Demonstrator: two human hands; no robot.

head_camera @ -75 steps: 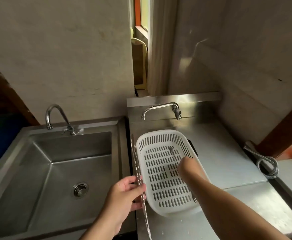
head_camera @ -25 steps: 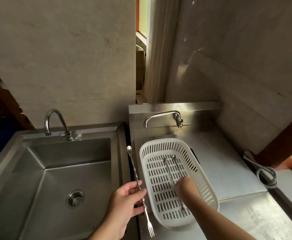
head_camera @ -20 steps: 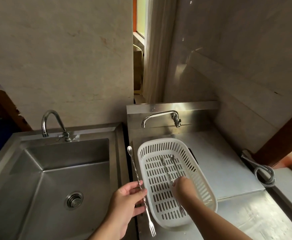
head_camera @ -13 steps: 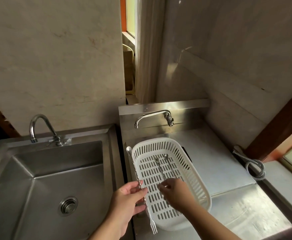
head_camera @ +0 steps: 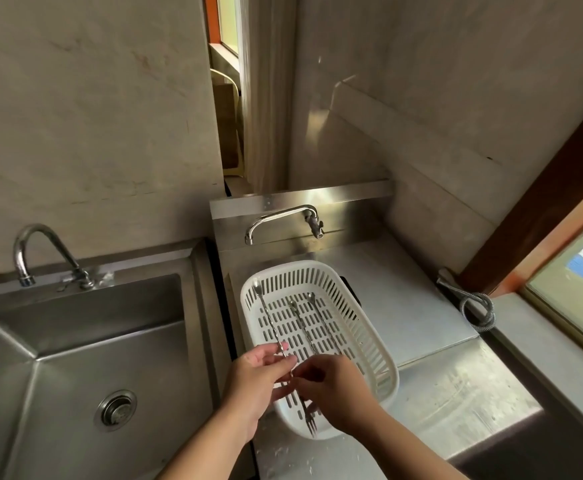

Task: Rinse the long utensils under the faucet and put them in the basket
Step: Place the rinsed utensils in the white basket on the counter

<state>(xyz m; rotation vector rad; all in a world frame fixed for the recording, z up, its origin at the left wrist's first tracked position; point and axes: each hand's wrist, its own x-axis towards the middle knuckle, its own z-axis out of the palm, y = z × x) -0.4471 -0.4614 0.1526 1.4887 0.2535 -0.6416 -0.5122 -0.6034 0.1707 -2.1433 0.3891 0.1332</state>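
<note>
Both hands, left (head_camera: 258, 379) and right (head_camera: 331, 393), pinch the thin utensil (head_camera: 270, 322) mid-shaft over the basket (head_camera: 369, 327) (light, stiff, slick wet steel; grip the twisted section).

The two hands (head_camera: 258, 379) (head_camera: 331, 389) cover the middle of the held utensil (head_camera: 269, 320) and the near ends of the two in the basket (head_camera: 366, 327), whose near wall they partly hide, while the sink (head_camera: 75, 341) runs off the left and bottom edges.

Coiled metal hose (head_camera: 477, 309) on ledge by window (head_camera: 574, 282); paper bag (head_camera: 227, 126) behind wall gap.
</note>
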